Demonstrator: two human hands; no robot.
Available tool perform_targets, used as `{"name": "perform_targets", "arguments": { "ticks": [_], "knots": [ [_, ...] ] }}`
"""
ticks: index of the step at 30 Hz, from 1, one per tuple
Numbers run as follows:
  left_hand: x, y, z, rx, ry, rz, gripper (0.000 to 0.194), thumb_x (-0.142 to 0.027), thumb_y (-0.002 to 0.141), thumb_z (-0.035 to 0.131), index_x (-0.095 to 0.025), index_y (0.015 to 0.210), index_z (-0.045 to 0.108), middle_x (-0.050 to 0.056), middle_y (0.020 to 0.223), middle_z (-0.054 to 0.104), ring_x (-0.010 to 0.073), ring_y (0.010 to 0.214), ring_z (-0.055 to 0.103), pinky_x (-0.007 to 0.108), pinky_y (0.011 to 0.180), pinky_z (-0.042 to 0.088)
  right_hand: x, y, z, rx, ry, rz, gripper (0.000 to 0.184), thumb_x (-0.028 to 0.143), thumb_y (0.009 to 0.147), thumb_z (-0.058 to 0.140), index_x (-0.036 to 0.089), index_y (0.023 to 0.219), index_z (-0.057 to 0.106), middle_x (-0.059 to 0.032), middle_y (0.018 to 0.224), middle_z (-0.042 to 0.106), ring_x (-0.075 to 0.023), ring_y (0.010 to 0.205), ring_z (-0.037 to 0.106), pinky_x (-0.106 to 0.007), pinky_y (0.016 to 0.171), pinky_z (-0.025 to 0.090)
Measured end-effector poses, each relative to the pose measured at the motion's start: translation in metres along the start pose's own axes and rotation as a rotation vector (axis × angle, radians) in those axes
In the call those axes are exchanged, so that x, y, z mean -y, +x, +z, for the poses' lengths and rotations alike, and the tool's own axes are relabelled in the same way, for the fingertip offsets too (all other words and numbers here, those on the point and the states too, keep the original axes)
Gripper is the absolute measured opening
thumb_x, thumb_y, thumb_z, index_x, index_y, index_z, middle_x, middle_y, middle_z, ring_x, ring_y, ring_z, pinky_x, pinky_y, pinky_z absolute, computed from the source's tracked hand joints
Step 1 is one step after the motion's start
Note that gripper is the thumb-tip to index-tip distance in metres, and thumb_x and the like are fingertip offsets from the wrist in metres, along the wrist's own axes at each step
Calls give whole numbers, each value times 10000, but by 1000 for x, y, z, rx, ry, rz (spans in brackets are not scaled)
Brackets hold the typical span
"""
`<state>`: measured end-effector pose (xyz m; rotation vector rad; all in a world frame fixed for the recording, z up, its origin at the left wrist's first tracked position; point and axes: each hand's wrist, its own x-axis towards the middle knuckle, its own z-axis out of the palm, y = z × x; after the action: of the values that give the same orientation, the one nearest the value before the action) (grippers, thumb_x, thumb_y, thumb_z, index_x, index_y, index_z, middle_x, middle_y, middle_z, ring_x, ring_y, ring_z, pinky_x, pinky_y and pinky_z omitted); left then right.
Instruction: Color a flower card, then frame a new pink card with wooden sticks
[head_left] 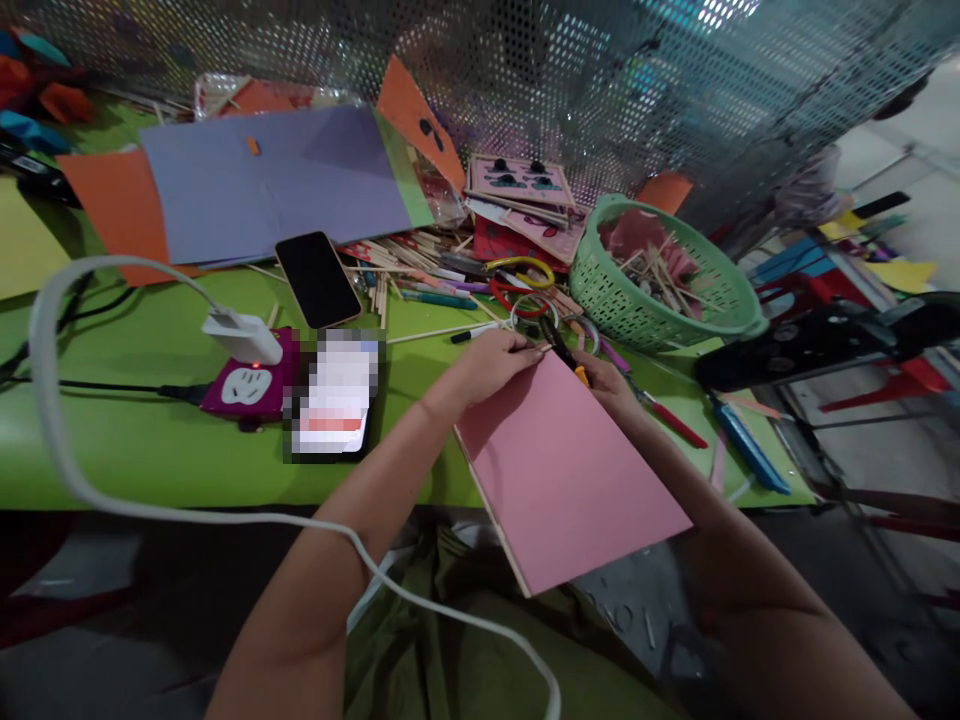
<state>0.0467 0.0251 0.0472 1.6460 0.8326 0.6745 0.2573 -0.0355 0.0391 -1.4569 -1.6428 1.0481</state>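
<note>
My left hand (495, 362) is closed on the far corner of a pink paper sheet (574, 480), thumb and fingers pressed together there. A thin pale wooden stick (504, 535) runs along the sheet's left edge. The sheet slants down over the table's front edge above my lap. At its far right edge, my right hand (606, 385) is wrapped around dark pliers (559, 350) with orange on the handle. Their jaws are beside the sheet's far corner, close to my left fingertips. Part of my right hand is hidden behind the paper.
A green basket (667, 310) of sticks stands beyond my right hand. Scissors (525, 272), tape rolls and pens lie ahead. At left are two phones (319, 280), a purple power socket (247, 390) and a white cable (225, 517) crossing my left arm. Purple card (277, 190) lies behind.
</note>
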Motion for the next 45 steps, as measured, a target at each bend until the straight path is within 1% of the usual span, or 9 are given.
{"name": "perform_targets", "arguments": {
  "ticks": [3,5,8,13,21,27,33,38,45],
  "knots": [
    [-1,-2,-1,-1,-27,-7,373,-461,926,617,-165,701,650,28,709,592,177,743,501,308,704,405,-3,-1,-5,39,48,-8,536,568,852,694,340,1337,687,-50,1319,773,-360,1286,686,-528,1118,539],
    [-2,-2,-2,5,-45,-18,391,-491,923,619,-166,709,655,31,706,593,179,737,505,312,703,410,-3,-4,-10,72,28,-8,537,553,882,659,324,1367,667,-55,1367,752,-362,1323,662,-543,1144,517],
    [-3,-2,-2,16,-62,-17,370,-475,913,615,-163,717,658,25,728,596,171,736,500,316,721,412,-2,-9,-17,105,-71,8,519,557,902,658,289,1346,681,-71,1410,730,-379,1318,657,-550,1118,528],
    [-3,-1,-2,-3,-42,-11,329,-439,896,607,-160,743,688,35,787,646,180,779,521,315,735,420,1,-10,-21,150,-152,-6,535,606,893,670,288,1321,701,-58,1386,743,-372,1246,686,-504,1081,544],
    [-2,0,-2,1,12,-11,274,-346,901,606,-143,771,737,49,815,696,180,794,565,313,740,445,2,-7,-19,165,-72,9,518,508,838,719,291,1309,712,-41,1416,730,-376,1322,646,-517,1122,507],
    [-1,0,-2,17,-5,-12,281,-356,898,605,-144,794,757,56,829,712,182,798,566,318,757,459,11,-9,-15,175,53,66,538,540,804,738,294,1282,713,-44,1385,746,-379,1303,666,-510,1072,551],
    [1,0,-1,21,-24,-16,288,-372,883,604,-145,791,755,56,828,703,182,788,556,330,761,453,10,-7,-17,163,10,57,515,527,802,749,288,1258,729,-52,1365,754,-385,1314,660,-527,1086,548],
    [0,-1,0,21,-48,-26,272,-353,886,611,-143,782,749,47,813,696,180,778,562,334,768,459,14,-8,-14,156,16,73,507,567,787,748,316,1227,734,-50,1311,775,-392,1261,684,-539,1042,565],
    [-3,-2,-1,19,-10,-41,254,-321,908,621,-147,753,724,46,807,693,178,774,558,318,735,456,16,-9,-11,159,36,99,498,491,771,729,278,1221,725,-53,1291,779,-371,1231,685,-501,1028,554]
  ]
}}
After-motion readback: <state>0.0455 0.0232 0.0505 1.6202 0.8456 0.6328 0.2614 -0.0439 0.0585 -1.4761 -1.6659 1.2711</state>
